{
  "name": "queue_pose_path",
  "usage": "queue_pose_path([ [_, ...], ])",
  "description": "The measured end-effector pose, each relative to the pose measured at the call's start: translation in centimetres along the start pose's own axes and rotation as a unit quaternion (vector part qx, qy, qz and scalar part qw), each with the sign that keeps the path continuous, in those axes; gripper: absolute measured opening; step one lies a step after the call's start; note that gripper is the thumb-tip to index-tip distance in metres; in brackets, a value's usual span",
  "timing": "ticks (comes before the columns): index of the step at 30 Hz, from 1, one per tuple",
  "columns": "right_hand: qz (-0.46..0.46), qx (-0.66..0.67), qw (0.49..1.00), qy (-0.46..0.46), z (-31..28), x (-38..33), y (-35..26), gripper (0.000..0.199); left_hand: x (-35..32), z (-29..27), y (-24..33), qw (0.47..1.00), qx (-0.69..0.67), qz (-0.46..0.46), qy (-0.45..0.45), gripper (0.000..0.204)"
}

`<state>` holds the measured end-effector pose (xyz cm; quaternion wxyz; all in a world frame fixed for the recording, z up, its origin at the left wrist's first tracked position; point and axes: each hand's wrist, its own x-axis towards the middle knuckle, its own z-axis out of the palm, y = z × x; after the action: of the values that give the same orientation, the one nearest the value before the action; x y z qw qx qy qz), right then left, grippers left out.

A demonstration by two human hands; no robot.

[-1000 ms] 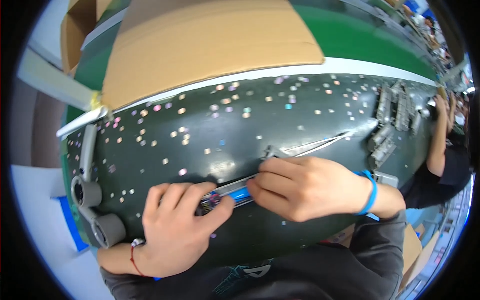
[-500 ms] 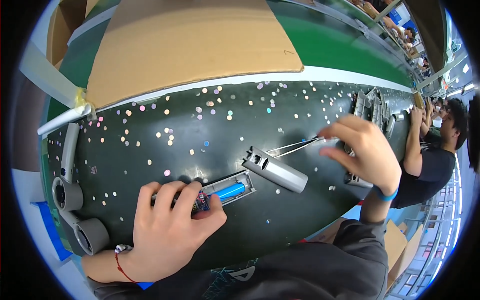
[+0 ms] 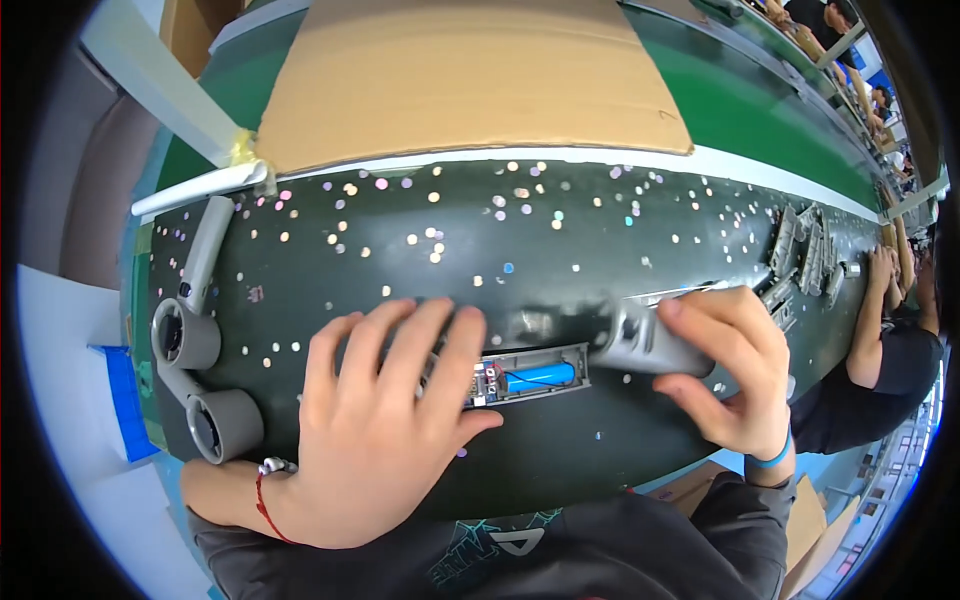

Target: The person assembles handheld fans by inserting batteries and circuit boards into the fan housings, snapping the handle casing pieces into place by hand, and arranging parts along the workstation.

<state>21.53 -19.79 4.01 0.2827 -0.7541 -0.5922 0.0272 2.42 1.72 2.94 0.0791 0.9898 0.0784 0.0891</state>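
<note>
Hands are both down on the dark speckled tabletop point(image 3: 560, 240), near its front edge: the left hand point(image 3: 385, 430) lies flat, fingers spread, pinning the left end of an open grey housing point(image 3: 530, 375) whose blue battery cell point(image 3: 538, 377) shows in the tray just past the fingertips. Right hand point(image 3: 725, 365) is closed around a grey cover piece point(image 3: 645, 345) that sits just beside the housing's right end, touching or nearly so. Over at the left edge two grey handle parts point(image 3: 200, 350) lie well apart from the work, a cardboard sheet point(image 3: 460, 75) covers the back, and more grey pieces point(image 3: 805, 250) cluster toward the right edge by another person's arm point(image 3: 868, 320).
</note>
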Motion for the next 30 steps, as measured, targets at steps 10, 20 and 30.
queue_pose_path([
  [10, -0.035, 0.104, 0.989, -0.098, 4.9, 1.7, -0.6, 0.050, -0.2, 0.4, -1.2, 0.996, -0.057, 0.023, -0.067, 0.050],
  [20, 0.038, -0.085, 0.996, -0.003, 4.6, 1.6, 1.0, 0.048, -0.2, 0.9, -1.4, 0.994, -0.090, 0.039, -0.051, 0.047],
  [30, -0.099, 0.113, 0.988, -0.036, 8.4, 2.8, -1.3, 0.042, 0.0, 1.0, -1.5, 0.993, -0.098, 0.033, -0.053, 0.048],
])
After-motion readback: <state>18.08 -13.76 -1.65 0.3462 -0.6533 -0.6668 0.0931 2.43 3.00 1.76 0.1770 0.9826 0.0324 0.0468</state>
